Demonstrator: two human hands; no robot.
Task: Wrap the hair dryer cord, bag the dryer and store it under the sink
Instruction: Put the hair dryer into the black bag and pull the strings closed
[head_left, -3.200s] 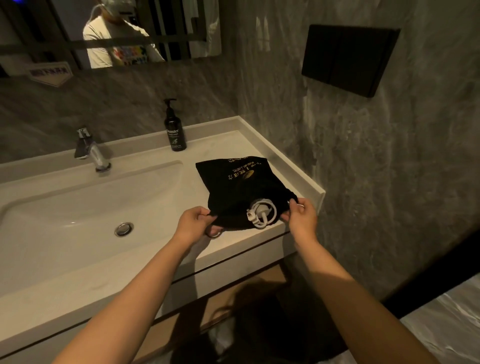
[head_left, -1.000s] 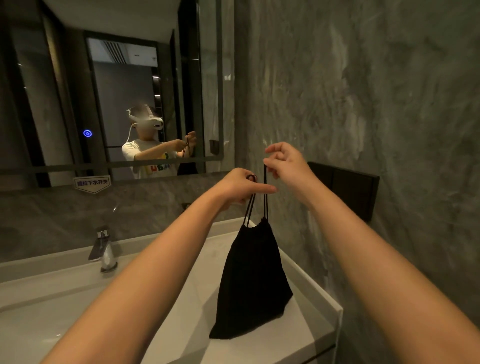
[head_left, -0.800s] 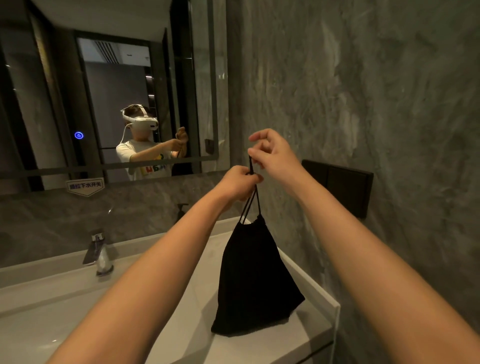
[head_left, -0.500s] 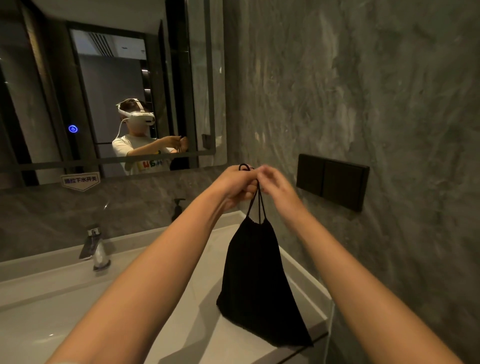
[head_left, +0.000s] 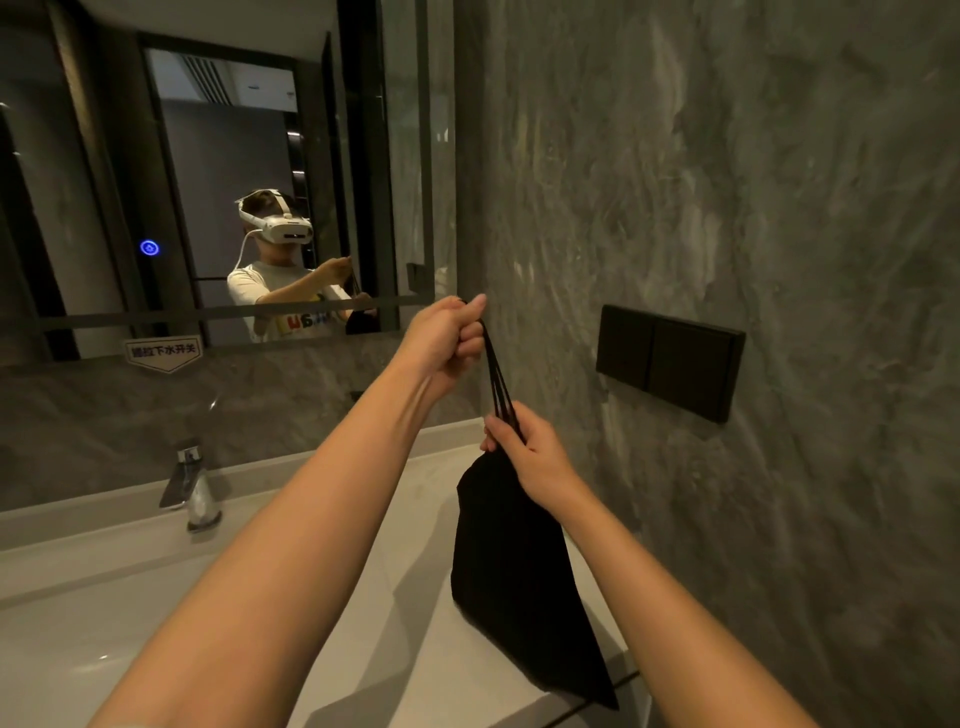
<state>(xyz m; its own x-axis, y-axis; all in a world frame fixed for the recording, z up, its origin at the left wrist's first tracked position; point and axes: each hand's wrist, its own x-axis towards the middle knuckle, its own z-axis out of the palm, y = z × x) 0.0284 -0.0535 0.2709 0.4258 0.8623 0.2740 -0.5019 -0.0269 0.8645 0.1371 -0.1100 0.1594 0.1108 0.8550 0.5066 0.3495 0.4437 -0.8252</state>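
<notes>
A black drawstring bag (head_left: 514, 582) hangs over the right end of the white sink counter (head_left: 374, 623), its lower corner down by the counter's front edge. Taut black drawstrings (head_left: 496, 371) run from the bag's gathered neck up to my left hand (head_left: 447, 340), which is fisted around their ends at mirror-shelf height. My right hand (head_left: 524, 454) is lower, closed around the bag's neck where the strings come out. The hair dryer and its cord are hidden inside the bag.
A chrome faucet (head_left: 189, 488) stands at the back of the basin on the left. A mirror (head_left: 208, 171) above it reflects a person wearing a headset. A grey marble wall on the right carries a black switch plate (head_left: 667, 361).
The open bag with the white cord showing lay on the counter; it now hangs closed. In the last half second my right hand slid down to the neck and my left rose, stretching the strings.
</notes>
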